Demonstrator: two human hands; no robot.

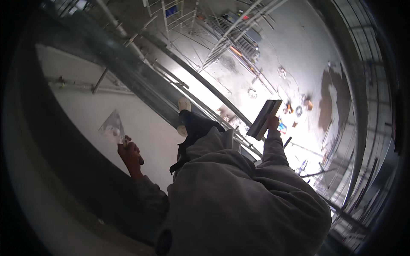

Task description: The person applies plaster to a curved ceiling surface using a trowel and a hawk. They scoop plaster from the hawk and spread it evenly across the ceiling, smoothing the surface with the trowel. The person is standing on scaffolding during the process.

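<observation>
A pointed, triangular trowel (113, 126) with a pale, smeared blade is in my left hand (130, 152), whose fingers wrap its handle. The blade points up and away over a pale flat surface (149, 123). On the other side, my right hand (273, 124) grips a wide, straight-bladed putty knife (262, 120), tilted with its long dark blade toward the left. Both tools are held up, apart from each other. How far the trowel is from the pale surface I cannot tell. Most of the putty knife's handle is hidden by my fingers.
I stand high up among scaffold rails (205, 81), with pale shoes (184, 103) at a narrow ledge. Far below is a brightly lit floor (273, 51) with scattered tools and a dark wet patch (332, 96). A scaffold tower (179, 21) rises beyond. A thick curved pole (361, 106) runs along the right.
</observation>
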